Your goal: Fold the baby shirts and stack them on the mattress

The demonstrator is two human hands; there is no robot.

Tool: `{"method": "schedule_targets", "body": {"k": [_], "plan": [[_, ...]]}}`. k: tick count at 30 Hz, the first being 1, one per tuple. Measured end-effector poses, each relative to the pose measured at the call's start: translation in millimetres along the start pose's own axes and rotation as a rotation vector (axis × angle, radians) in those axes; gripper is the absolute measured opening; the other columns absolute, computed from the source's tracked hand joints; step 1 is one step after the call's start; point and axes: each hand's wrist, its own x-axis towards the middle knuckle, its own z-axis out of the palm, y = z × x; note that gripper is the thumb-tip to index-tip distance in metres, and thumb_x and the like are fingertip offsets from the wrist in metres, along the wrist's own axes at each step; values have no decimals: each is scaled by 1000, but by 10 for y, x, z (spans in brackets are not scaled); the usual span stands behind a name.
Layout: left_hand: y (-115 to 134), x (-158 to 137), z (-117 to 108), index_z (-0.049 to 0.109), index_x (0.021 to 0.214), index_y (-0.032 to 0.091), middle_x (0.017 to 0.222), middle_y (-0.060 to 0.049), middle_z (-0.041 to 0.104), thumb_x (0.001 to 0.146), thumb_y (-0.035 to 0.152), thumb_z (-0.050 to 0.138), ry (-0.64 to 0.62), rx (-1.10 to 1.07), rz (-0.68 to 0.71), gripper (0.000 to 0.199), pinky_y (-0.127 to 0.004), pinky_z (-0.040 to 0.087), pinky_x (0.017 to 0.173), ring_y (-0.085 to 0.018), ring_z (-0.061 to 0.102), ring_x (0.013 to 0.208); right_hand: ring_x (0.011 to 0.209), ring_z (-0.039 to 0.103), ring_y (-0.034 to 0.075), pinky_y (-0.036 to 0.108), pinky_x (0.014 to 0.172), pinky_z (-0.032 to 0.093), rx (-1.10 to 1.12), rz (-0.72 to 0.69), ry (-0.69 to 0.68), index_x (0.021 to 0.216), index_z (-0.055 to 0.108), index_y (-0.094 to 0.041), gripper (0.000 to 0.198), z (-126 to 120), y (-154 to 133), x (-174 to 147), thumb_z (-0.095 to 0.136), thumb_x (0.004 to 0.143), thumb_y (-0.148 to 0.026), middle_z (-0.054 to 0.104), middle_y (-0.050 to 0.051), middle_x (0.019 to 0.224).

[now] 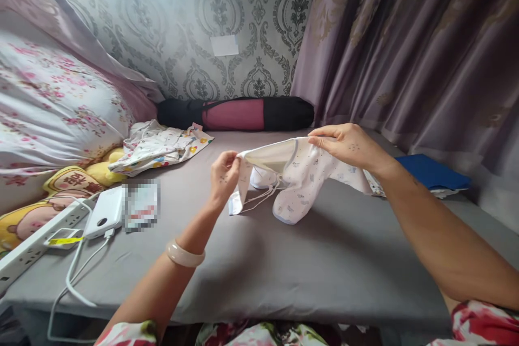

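Note:
A small white baby top (302, 184) with a pale printed pattern and thin tie strings hangs between my two hands, above the grey bed surface. My left hand (225, 175) pinches one end of its upper edge. The other side of that edge is gripped between thumb and fingers of my right hand (348, 146). One sleeve droops down in the middle, and another stretches to the right beneath my right hand. Loose strings dangle under the opening. Behind the cloth a small white item (263, 177) is partly hidden, so I cannot tell what it is.
Folded printed clothes (162, 143) lie at back left beside yellow plush toys (77, 178). A power strip (40, 235), white power bank (106, 212) and cables occupy the left. A black and pink roll (235, 113) lies along the wall. A blue folded item (432, 172) sits right.

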Motion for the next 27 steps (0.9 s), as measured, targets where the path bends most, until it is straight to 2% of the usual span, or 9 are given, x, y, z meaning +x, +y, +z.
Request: {"method": "schedule_targets", "body": {"k": [4,6,10,12,14,16,19,23,27], "plan": [[388,317,-272,67,89,21,66,0,57,84,33,65,-38,75,160,13,-26,41,58,-15,52,62,76,63,20,32,68,46,-22,-108,13,77,75,-27,26,-84,-83,17,69,80,-52,70,2,80],[659,484,-406,69,93,19,64,0,55,84,34,66,-129,99,237,18,-24,37,53,-13,47,58,76,62,19,31,69,46,12,-141,73,77,74,-25,27,-147,-142,43,67,82,-50,69,3,83],[1177,758,-643,73,96,13,79,-1,64,81,35,69,-94,183,439,27,-22,41,64,-10,53,68,76,62,17,29,69,47,232,-177,248,93,74,-20,31,-235,-233,107,62,88,-48,70,4,85],[1297,851,-719,73,96,13,80,-1,66,78,37,70,-170,260,413,30,-22,43,66,-9,55,69,75,62,16,29,68,47,305,-188,265,96,74,-18,34,-210,-217,155,64,85,-49,70,3,86],[1298,918,-752,74,85,15,71,1,65,73,40,73,-336,379,334,28,-22,44,61,-10,55,64,72,62,17,29,65,48,291,-170,141,90,75,-19,36,-147,-154,222,70,79,-53,70,2,80],[1224,962,-746,72,75,17,64,1,63,69,43,74,-396,424,293,27,-23,44,57,-12,56,61,70,62,18,29,63,48,276,-148,68,84,75,-20,38,-80,-73,300,72,75,-57,70,1,76],[1094,998,-681,70,76,18,63,0,63,72,48,71,-292,308,304,30,-24,47,57,-13,59,63,76,64,19,31,68,51,346,-157,157,87,75,-21,39,-16,14,415,67,79,-59,70,3,84],[982,1048,-564,69,71,16,63,-1,64,62,49,78,-283,250,272,35,-24,47,57,-14,59,63,87,64,21,34,80,52,319,-199,130,77,74,-22,36,24,64,535,73,73,-58,70,4,92],[892,1140,-487,71,77,16,74,-4,68,68,50,74,-231,203,285,36,-25,49,61,-16,62,71,88,64,20,35,84,51,356,-155,163,78,74,-21,40,72,148,626,69,76,-60,69,5,93]]}}
